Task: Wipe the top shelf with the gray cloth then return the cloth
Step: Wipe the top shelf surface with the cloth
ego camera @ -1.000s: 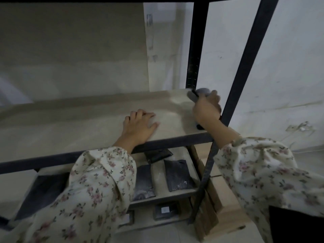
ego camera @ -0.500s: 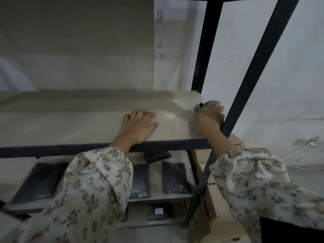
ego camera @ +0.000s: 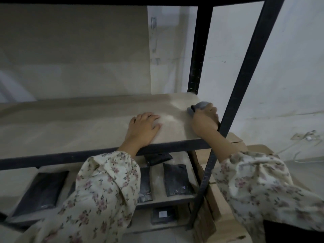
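The top shelf (ego camera: 73, 123) is a pale wooden board in a black metal frame, running across the middle of the view. My right hand (ego camera: 204, 121) rests at its far right end, beside the front right upright, and is closed on the gray cloth (ego camera: 199, 106). Only a bunched part of the cloth shows beyond my fingers, pressed on the board. My left hand (ego camera: 142, 128) lies flat on the shelf near the front edge, palm down, fingers apart and holding nothing.
Black uprights (ego camera: 243, 71) stand at the shelf's right end, close to my right wrist. The lower shelf holds dark flat packets (ego camera: 177, 179). Cardboard boxes (ego camera: 235, 142) sit to the right of the frame. A white wall is behind.
My right hand with the cloth has stayed at the right end of the shelf, shifting only slightly. My left hand has not moved; the view has tilted a little.
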Demonstrator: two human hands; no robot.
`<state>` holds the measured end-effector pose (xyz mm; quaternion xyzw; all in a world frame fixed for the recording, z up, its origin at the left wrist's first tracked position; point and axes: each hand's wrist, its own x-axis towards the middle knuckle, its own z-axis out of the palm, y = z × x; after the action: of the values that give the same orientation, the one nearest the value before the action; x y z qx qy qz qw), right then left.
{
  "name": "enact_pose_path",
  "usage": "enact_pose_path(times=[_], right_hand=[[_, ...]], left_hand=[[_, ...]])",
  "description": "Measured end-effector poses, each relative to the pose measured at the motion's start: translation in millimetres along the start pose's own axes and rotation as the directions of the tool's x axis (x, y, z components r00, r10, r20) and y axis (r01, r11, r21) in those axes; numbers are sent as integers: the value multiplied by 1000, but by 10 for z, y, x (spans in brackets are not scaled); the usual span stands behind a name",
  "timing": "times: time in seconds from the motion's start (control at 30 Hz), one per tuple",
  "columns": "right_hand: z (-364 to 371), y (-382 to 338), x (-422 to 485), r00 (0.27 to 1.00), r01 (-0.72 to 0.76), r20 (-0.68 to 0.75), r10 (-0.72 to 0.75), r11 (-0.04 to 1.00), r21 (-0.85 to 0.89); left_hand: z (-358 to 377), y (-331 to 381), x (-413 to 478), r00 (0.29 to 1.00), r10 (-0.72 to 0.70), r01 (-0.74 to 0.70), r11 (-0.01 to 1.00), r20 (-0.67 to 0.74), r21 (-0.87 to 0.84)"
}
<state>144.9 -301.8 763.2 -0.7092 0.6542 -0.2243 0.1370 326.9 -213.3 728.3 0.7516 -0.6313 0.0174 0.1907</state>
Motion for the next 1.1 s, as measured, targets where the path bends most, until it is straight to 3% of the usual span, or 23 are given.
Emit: enact_pose_path(times=[0.07,0.13,0.2,0.3,0.33,0.37,0.43,0.5,0.57,0.6,0.67,0.73,0.77,0.8,0.87,0.93,0.97,1.03,1.07,1.1], right_hand=[[29,8,-84,940,318,155,-303,945,-78],[-50,35,-73,850,467,246,-466,882,57],[-107,60,36,899,376,184,-396,917,135],[-84,43,187,995,70,77,-63,993,-91],[-67,11,139,996,19,93,-8,993,-113],[-33,-19,81,994,58,105,-42,987,-153],[37,-117,-126,954,286,154,-257,932,-222],[70,-133,-277,854,506,201,-480,856,-108],[26,-107,-228,793,591,167,-586,806,23],[7,-102,-136,835,539,130,-535,842,11],[-37,-62,63,966,257,-12,-257,966,3],[-55,-53,137,996,-67,-59,71,996,54],[-46,-73,89,993,-109,-35,111,993,36],[14,-79,47,1000,-22,-4,22,997,-77],[109,-108,-134,950,309,108,-293,931,-194],[77,-89,-173,861,492,189,-473,868,-68],[19,-104,-130,853,488,191,-485,872,36],[-78,-89,92,967,217,81,-240,951,220],[-128,-84,200,999,30,15,-36,957,288],[-145,-83,279,993,-105,-17,113,963,247]], left_hand=[[-21,-5,8,1000,10,-10,1000,18,-7],[-38,-37,2,996,50,-51,999,68,10],[-69,-114,-17,986,102,-107,994,131,29],[-117,-229,-37,974,145,-152,988,175,27],[-125,-242,-44,974,145,-151,988,174,20],[-125,-245,-47,976,142,-147,989,167,15],[-121,-234,-37,980,136,-139,990,144,13],[-115,-229,-25,983,134,-137,990,123,19],[-113,-229,-20,984,138,-141,990,109,17],[-118,-229,-21,985,138,-140,990,107,11],[-124,-227,-27,984,133,-135,991,114,5],[-119,-225,-40,985,123,-124,992,123,4],[-116,-221,-39,985,117,-118,993,124,2],[-115,-219,-36,986,111,-112,994,122,1],[-108,-207,-29,987,103,-105,994,121,16],[-104,-183,-26,987,99,-104,994,123,38],[-105,-173,-23,987,98,-104,994,124,42],[-109,-160,-17,988,96,-101,994,122,41],[-113,-155,-15,988,94,-100,994,122,40],[-115,-150,-16,988,90,-96,995,122,38]])
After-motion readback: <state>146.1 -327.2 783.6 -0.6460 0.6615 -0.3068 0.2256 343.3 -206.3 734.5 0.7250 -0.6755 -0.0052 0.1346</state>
